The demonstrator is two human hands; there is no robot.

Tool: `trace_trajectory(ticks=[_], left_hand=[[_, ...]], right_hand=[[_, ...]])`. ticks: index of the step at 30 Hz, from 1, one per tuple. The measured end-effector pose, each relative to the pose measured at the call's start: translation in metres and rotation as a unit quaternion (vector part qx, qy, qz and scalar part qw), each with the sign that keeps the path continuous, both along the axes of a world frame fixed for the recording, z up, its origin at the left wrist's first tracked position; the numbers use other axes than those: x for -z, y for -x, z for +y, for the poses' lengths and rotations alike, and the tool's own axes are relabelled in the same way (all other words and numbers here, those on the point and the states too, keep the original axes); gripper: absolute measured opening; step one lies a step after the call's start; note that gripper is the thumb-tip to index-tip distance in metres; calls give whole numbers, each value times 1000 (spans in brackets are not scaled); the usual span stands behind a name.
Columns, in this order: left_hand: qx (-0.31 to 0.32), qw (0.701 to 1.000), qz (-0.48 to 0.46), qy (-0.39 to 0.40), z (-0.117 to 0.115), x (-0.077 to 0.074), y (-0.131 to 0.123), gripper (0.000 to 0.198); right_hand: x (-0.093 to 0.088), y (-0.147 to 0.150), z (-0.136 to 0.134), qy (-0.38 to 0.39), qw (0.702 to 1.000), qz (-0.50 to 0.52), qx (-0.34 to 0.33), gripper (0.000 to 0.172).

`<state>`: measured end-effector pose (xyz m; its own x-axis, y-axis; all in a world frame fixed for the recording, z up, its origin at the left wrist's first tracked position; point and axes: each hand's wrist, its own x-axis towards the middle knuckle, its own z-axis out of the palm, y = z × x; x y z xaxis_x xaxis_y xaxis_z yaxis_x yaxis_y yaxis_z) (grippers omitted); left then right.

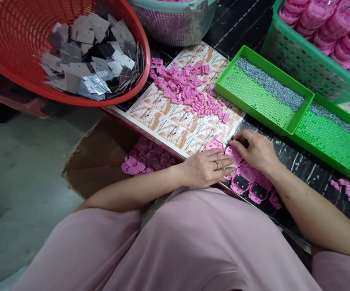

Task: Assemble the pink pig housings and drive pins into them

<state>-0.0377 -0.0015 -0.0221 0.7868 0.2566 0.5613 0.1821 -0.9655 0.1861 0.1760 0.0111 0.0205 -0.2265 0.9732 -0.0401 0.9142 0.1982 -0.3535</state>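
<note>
My left hand (206,167), with a ring on one finger, lies flat with its fingers stretched over pink plastic housings at the table's front edge. My right hand (255,149) is just beyond, its thumb and forefinger pinched together above the same row. Whatever is between those fingertips is too small to make out. One pink housing (232,154) shows between the two hands. Nearer my right forearm, more pink housings (240,184) with dark plates set in them lie in a row, partly covered by the arm.
Loose small pink parts (189,87) are heaped on a patterned sheet (168,121). Green trays (253,109) hold small silvery pieces. A red basket (146,60) of metal plates stands left, a green basket (308,52) of pink parts right. Below the edge, a carton (86,157) holds pink pieces.
</note>
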Motion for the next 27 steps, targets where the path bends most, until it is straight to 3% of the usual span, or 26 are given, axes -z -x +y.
trace_trajectory(ticks=[6, 14, 18, 21, 27], left_hand=[[-7, 1000, -6, -4, -1, -1, 0, 28], [2, 1000, -9, -2, 1, 0, 0, 28], [5, 1000, -3, -1, 1, 2, 0, 29], [6, 1000, 1, 3, 1, 3, 0, 30], [4, 1000, -5, 6, 1, 3, 0, 30]], right_hand=[[3, 7, -5, -39, 998, -46, 24, 35], [-14, -4, 12, 9, 998, -24, 56, 43], [-17, -13, 21, -64, 986, -139, 70, 33], [-12, -13, 23, -72, 973, -213, 52, 33], [-17, -13, 26, -44, 978, -196, 55, 36]])
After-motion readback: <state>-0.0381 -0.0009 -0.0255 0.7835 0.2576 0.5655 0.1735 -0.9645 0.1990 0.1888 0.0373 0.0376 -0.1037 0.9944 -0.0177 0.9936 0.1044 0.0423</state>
